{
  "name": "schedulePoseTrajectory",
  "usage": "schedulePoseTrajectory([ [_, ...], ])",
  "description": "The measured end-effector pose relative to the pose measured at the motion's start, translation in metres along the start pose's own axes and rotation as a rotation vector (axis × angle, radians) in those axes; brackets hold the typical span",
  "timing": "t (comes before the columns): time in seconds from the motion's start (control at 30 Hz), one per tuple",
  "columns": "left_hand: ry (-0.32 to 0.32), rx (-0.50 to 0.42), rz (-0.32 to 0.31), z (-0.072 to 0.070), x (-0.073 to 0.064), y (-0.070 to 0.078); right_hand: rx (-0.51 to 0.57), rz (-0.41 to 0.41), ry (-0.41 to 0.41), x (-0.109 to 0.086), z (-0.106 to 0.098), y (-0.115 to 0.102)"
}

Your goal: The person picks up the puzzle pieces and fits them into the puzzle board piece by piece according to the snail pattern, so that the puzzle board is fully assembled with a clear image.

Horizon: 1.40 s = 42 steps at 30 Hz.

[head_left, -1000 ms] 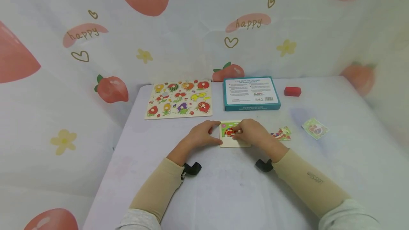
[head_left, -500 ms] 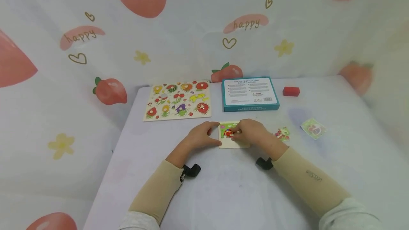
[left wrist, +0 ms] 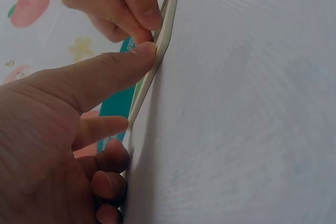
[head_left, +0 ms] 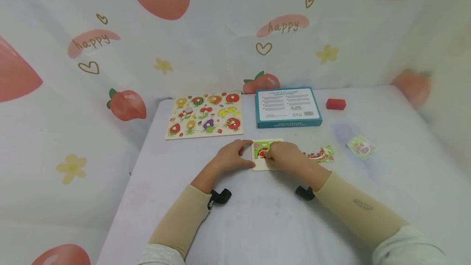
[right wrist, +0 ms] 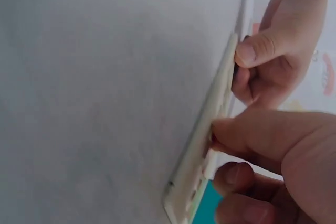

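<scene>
In the head view a small wooden puzzle board (head_left: 259,166) lies at the middle of the table, with a bright picture in its upper part. My left hand (head_left: 231,155) holds the board's left edge, thumb at the near corner and index finger at the far one. Over the right part of the board is my right hand (head_left: 288,158), its thumb and curled fingers on a red and green puzzle piece (head_left: 262,150), partly covered. The right wrist view shows the thumb (right wrist: 236,132) low against the board's face. Loose colourful puzzle pieces (head_left: 325,155) lie right of that hand.
A fruit peg puzzle (head_left: 205,115) lies at the back left. Beside it is a teal and white box (head_left: 288,107). A red block (head_left: 336,104) sits at the back right, and a small picture card (head_left: 362,147) lies at the right.
My right hand has turned and its fingers have curled in more over the board, showing more of the loose pieces. The left hand stays at the board's edge.
</scene>
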<state>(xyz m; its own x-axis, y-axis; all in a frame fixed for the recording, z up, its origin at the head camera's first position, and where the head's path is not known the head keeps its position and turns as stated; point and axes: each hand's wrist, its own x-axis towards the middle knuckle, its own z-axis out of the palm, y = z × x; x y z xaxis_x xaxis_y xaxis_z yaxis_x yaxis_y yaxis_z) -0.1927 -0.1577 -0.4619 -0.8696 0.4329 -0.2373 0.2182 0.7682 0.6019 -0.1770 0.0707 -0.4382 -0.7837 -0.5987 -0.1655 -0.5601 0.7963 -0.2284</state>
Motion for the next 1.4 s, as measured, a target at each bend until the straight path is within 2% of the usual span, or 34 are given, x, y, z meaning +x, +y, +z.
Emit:
schedulePoseTrajectory([
  [0.2,-0.001,0.014,-0.004,-0.001,0.002,0.001,0.222,0.028,-0.078,-0.005,-0.008,0.008],
  [0.3,-0.006,0.016,-0.012,-0.001,0.002,0.001,0.277,0.029,-0.098,-0.007,-0.012,0.014],
  [0.47,-0.011,0.016,-0.024,-0.001,0.0,0.003,0.308,0.071,-0.059,-0.016,-0.025,0.02],
  [0.67,-0.008,0.02,-0.027,-0.002,-0.001,0.005,0.337,0.075,0.041,-0.037,-0.042,0.024],
  [1.07,-0.005,0.025,-0.019,-0.001,-0.001,0.004,0.345,0.112,0.164,-0.076,-0.055,0.041],
  [1.4,-0.027,0.045,-0.011,-0.002,-0.004,0.007,0.344,0.204,0.179,-0.108,-0.062,0.068],
])
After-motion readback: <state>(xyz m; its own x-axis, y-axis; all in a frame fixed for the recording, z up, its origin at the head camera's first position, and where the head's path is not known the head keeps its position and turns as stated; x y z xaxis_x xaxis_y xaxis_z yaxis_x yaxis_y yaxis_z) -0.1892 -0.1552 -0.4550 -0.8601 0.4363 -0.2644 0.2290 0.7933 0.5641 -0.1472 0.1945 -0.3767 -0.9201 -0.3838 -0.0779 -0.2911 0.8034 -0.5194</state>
